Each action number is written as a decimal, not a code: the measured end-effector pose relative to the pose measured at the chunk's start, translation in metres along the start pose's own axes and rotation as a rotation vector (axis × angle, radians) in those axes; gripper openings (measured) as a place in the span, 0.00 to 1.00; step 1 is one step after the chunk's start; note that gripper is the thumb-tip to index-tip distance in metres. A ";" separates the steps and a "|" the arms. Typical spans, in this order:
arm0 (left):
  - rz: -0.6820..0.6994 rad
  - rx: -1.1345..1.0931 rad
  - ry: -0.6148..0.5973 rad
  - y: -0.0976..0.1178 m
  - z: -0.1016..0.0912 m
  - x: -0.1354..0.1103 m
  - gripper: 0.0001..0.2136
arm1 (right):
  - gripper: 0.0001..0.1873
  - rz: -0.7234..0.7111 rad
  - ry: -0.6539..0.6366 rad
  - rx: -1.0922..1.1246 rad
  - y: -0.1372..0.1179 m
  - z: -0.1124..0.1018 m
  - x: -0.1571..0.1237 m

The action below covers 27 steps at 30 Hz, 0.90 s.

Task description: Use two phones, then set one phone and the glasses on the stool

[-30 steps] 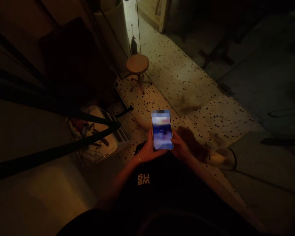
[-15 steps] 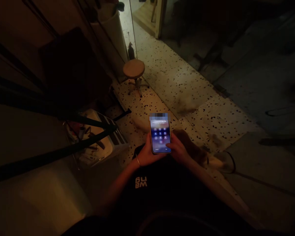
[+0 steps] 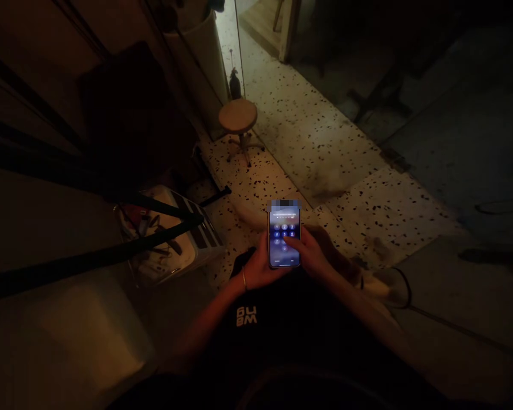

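My left hand (image 3: 256, 269) cradles a smartphone (image 3: 284, 234) from below, its fingers wrapped around the lower left edge. A numeric keypad glows on the upright screen, and a blurred patch covers the top of the phone. My right hand (image 3: 310, 250) comes in from the right, with its forefinger on the keypad's lower middle. A thin bracelet (image 3: 243, 279) circles my left wrist. Dark clothing with a small white print (image 3: 246, 315) fills the space under my forearms.
Speckled terrazzo floor (image 3: 308, 136) lies ahead, with a round wooden stool (image 3: 237, 117) beyond the phone. A tray of mixed items (image 3: 162, 250) sits at left under dark straps. A furry brown shape (image 3: 346, 262) lies partly hidden behind my right forearm.
The screen has gone from a blurred picture to a sharp numeric keypad. My right forefinger has moved onto the keys, and the phone has shifted slightly down and right.
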<state>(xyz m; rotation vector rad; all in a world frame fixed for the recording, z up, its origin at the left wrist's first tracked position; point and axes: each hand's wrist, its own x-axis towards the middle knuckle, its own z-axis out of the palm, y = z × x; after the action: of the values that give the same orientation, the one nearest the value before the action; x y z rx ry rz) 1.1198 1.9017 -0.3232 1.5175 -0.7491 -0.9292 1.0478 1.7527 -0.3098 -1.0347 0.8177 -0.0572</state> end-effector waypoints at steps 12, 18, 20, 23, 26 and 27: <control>-0.024 -0.010 -0.010 0.006 -0.004 0.002 0.47 | 0.33 -0.040 -0.137 -0.142 -0.012 -0.009 -0.005; -0.026 -0.017 -0.036 0.007 -0.007 0.003 0.49 | 0.36 -0.103 -0.186 -0.185 -0.008 -0.012 -0.001; -0.022 -0.007 -0.031 0.005 -0.007 0.003 0.48 | 0.36 -0.100 -0.180 -0.186 -0.006 -0.013 0.000; -0.018 -0.014 -0.025 0.004 -0.007 0.003 0.48 | 0.35 -0.068 -0.164 -0.154 -0.003 -0.013 0.000; -0.033 -0.018 -0.014 0.006 -0.006 0.002 0.51 | 0.32 -0.019 -0.132 -0.074 0.000 -0.014 0.002; -0.036 -0.020 -0.012 0.007 -0.006 0.002 0.50 | 0.32 -0.005 -0.120 -0.055 0.001 -0.015 0.002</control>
<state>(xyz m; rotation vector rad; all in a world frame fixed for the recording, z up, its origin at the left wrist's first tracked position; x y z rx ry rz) 1.1265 1.9017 -0.3163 1.5135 -0.7216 -0.9709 1.0395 1.7413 -0.3155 -1.0813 0.7108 0.0229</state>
